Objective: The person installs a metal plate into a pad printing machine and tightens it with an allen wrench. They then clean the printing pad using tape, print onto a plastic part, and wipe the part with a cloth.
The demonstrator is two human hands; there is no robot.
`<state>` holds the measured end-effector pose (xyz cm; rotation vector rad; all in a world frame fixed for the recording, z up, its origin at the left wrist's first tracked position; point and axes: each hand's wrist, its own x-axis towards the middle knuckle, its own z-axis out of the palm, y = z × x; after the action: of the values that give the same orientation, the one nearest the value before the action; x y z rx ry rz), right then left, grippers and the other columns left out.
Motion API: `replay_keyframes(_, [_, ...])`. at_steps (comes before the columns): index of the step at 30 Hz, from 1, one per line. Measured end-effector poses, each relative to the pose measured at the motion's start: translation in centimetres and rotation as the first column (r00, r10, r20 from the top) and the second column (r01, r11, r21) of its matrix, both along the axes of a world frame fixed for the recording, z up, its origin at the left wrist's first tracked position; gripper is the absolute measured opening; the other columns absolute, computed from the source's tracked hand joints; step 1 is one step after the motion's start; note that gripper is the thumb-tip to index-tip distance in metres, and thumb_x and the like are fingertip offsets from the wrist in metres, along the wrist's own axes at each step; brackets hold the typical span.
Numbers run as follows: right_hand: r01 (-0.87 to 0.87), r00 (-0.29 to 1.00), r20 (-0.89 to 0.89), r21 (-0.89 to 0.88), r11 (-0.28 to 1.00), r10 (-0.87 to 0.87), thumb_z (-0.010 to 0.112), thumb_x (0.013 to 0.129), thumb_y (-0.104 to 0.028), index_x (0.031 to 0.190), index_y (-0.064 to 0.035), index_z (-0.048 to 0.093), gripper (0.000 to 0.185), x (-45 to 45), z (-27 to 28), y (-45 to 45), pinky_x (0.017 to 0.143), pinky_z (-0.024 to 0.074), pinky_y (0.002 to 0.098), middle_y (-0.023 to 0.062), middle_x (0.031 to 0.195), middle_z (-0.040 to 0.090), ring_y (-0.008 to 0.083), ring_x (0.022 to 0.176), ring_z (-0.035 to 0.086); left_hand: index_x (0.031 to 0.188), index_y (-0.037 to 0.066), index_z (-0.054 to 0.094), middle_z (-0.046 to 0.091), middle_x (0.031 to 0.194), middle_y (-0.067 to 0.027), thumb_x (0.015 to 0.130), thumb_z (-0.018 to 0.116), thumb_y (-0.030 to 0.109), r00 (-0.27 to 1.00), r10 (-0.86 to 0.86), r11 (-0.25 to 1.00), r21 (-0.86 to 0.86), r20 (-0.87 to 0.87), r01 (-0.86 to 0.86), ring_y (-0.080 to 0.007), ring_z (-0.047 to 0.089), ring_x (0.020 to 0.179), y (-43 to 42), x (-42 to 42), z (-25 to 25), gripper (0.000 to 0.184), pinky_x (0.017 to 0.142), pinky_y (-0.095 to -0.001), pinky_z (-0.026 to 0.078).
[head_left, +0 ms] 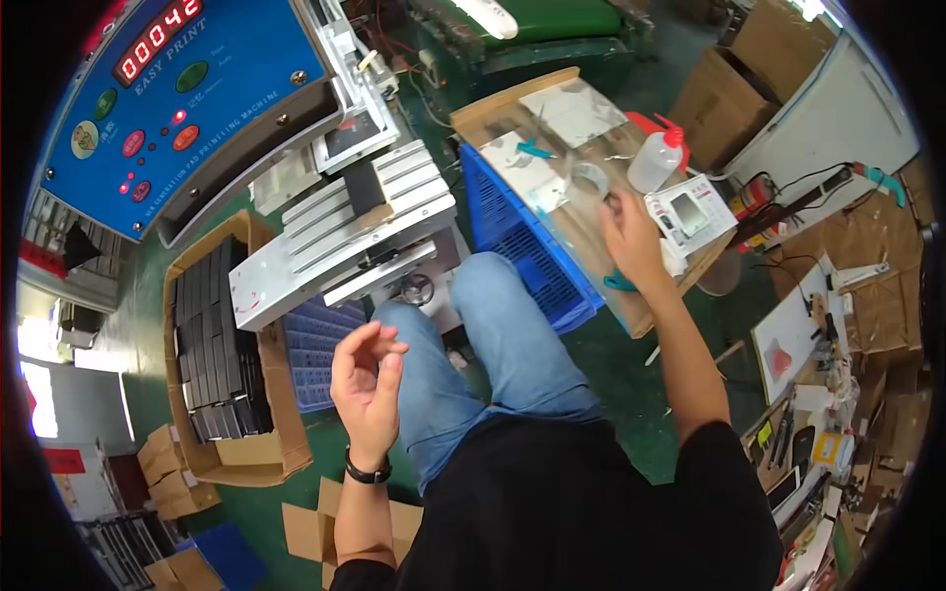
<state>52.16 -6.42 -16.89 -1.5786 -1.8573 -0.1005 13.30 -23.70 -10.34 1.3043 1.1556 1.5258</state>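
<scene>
My left hand [369,399] is raised in front of my left thigh, palm turned up. Its fingers are loosely curled and apart from the thumb, and it holds nothing. Over the wooden-topped side table [557,236], my right hand [633,239] has its fingers bent together beside a roll of clear tape [589,181]. What those fingertips hold, if anything, is hidden. A white squeeze bottle with a red cap [655,163] stands just beyond that hand. To its right lies a white device with a small grey screen [691,213].
The blue-panelled pad printing machine [207,108] stands at upper left, its grooved metal bed [365,222] before my knees. A carton [286,419] of black rectangular pieces [217,345] is on the left floor. A blue crate [517,256] is beneath the side table. Tools clutter the right side.
</scene>
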Motion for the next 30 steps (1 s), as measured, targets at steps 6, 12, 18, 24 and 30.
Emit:
replay_keyframes(6, [0.429, 0.903, 0.177, -0.364, 0.827, -0.391, 0.062, 0.096, -0.018, 0.120, 0.0000, 0.064, 0.030, 0.5, -3.9, 12.7, 0.080, 0.0534, 0.0499, 0.0171, 0.117, 0.065, 0.0380, 0.092, 0.065, 0.138, -0.002, 0.056, 0.067, 0.123, -0.0162, 0.098, 0.067, 0.001, 1.000, 0.021, 0.993, -0.119, 0.016, -0.019, -0.0210, 0.067, 0.100, -2.1, -0.1, -1.5, 0.041, 0.095, -0.0327, 0.053])
replay_keyframes(12, [-0.146, 0.989, 0.008, -0.023, 0.989, 0.146, 0.066, 0.087, -0.011, 0.120, -0.0065, 0.065, 0.033, -4.0, -1.3, 8.6, 0.072, 0.0533, 0.0496, 0.0156, 0.118, 0.064, 0.0363, 0.084, 0.065, 0.139, -0.002, 0.055, 0.066, 0.123, -0.0159, 0.103, 0.064, 0.010, 0.996, -0.057, 0.954, -0.292, 0.065, 0.074, -0.0214, 0.066, 0.100, -2.3, -1.2, -2.1, 0.039, 0.097, -0.0339, 0.053])
replay_keyframes(18, [-0.528, 0.849, 0.083, 0.116, 0.841, 0.521, 0.074, 0.077, -0.005, 0.120, -0.0081, 0.065, 0.043, -12.7, 8.9, -4.7, 0.057, 0.0481, 0.0378, 0.0111, 0.119, 0.067, 0.0280, 0.066, 0.060, 0.148, -0.002, 0.050, 0.065, 0.121, -0.0129, 0.106, 0.063, 0.025, 0.907, -0.174, 0.913, -0.282, 0.384, 0.295, -0.0160, 0.062, 0.088, 2.6, 1.8, -1.2, 0.051, 0.082, -0.0281, 0.053])
replay_keyframes(24, [-0.666, 0.746, 0.070, 0.123, 0.736, 0.663, 0.077, 0.076, -0.003, 0.120, -0.0063, 0.065, 0.045, -14.4, 10.6, -6.1, 0.054, 0.0449, 0.0325, 0.0069, 0.112, 0.071, 0.0209, 0.060, 0.055, 0.139, 0.002, 0.050, 0.063, 0.113, -0.0108, 0.103, 0.068, 0.016, 0.916, -0.190, 0.897, -0.316, 0.354, 0.308, -0.0133, 0.061, 0.092, 4.3, 3.0, 1.8, 0.042, 0.080, -0.0253, 0.052])
replay_keyframes(30, [-0.807, 0.547, -0.161, 0.159, 0.569, 0.821, 0.078, 0.080, -0.007, 0.129, -0.0035, 0.060, 0.053, -15.1, 11.0, -6.0, 0.056, 0.0447, 0.0293, 0.0073, 0.116, 0.069, 0.0172, 0.064, 0.055, 0.126, 0.004, 0.053, 0.061, 0.102, -0.0055, 0.099, 0.072, 0.006, 0.906, -0.106, 0.972, -0.151, 0.410, 0.182, -0.0079, 0.055, 0.081, 3.6, 2.2, 2.7, 0.032, 0.072, -0.0193, 0.047])
